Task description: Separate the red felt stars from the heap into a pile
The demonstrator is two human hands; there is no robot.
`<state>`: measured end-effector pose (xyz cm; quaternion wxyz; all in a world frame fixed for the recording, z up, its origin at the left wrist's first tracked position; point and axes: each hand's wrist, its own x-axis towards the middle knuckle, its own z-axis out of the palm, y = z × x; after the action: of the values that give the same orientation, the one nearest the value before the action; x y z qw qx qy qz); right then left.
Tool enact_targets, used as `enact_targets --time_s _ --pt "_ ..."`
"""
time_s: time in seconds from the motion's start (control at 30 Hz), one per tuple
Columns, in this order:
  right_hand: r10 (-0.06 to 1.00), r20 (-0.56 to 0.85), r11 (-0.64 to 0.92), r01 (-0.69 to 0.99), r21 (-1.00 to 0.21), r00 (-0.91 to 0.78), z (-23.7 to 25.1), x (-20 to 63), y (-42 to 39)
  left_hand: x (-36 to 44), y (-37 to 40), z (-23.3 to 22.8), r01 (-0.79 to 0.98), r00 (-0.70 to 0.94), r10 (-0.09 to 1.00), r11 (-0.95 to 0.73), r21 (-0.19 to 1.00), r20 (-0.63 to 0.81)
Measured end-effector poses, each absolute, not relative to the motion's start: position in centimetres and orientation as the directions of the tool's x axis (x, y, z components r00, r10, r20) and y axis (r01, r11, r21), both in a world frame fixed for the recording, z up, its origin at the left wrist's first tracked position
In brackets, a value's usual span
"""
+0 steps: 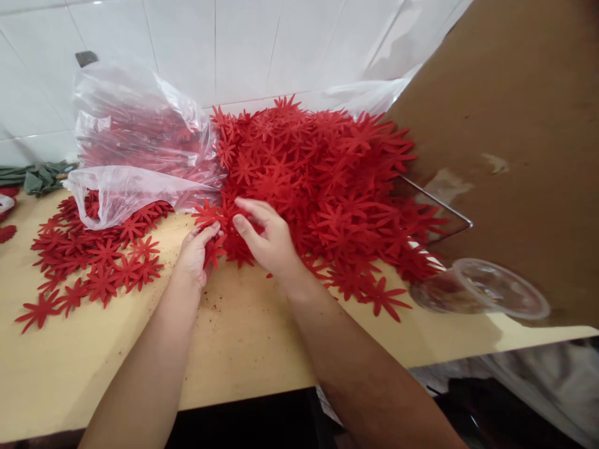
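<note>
A pale wooden surface point(243, 337) meets white tiles. Both forearms reach forward; the left hand point(194, 252) and right hand point(266, 240) pinch red flower cutouts point(213, 234) at the pile's point(318, 168) near edge.

White tiled wall point(243, 43), pale wooden table point(243, 337), brown cardboard sheet point(515, 125) leaning right

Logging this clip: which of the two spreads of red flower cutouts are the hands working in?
The big heaped pile right of the plastic bag: both the left hand and right hand pinch cutouts at its front edge. The flat scatter lies untouched.
</note>
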<state>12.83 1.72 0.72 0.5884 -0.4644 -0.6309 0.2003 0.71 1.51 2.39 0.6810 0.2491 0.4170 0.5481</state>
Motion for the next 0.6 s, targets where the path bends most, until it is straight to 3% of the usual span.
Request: enact_targets --time_s 0.07,0.2,0.4,0.6 --pt "0.878 0.477 0.451 0.27 -0.851 0.039 0.89 12.53 1.53 0.75 1.44 2.39 -0.527 0.081 0.955 0.284 0.801 -0.286" --pt "0.934 0.355 0.346 0.142 -0.928 0.043 0.66 12.28 1.61 0.96 1.33 2.4 -0.485 0.048 0.964 0.251 0.838 -0.261" --pt "0.913 0.366 0.32 0.236 -0.917 0.183 0.8 12.61 1.7 0.51 1.64 2.18 -0.519 -0.008 0.969 0.206 0.829 -0.246" --pt "0.919 0.349 0.326 0.146 -0.934 0.181 1.57 12.54 1.27 0.55 1.59 1.84 -0.438 -0.002 0.98 0.18 0.881 -0.201"
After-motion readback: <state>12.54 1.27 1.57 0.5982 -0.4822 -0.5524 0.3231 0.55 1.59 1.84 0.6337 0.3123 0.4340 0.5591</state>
